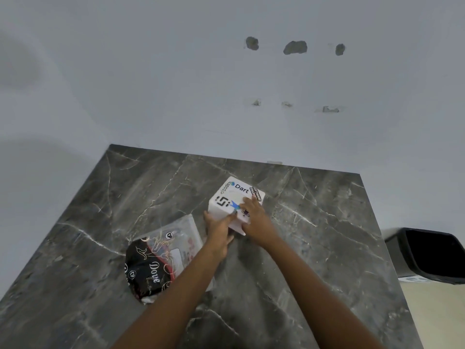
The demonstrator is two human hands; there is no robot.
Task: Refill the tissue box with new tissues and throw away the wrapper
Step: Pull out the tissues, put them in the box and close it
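Note:
A white cube tissue box [232,195] covered with stickers stands on the dark marble table [314,243], near its far middle. My left hand [218,229] grips the box's near left side. My right hand [254,217] lies on the box's top and near right corner, fingers spread over the lid. Left of my left forearm lies a tissue pack in a black, red and clear wrapper [161,258], flat on the table, partly hidden by my arm.
A black bin [432,255] with an open top stands on the floor beyond the table's right edge. A white wall with several patched holes rises behind the table. The table's left edge runs diagonally past the pack.

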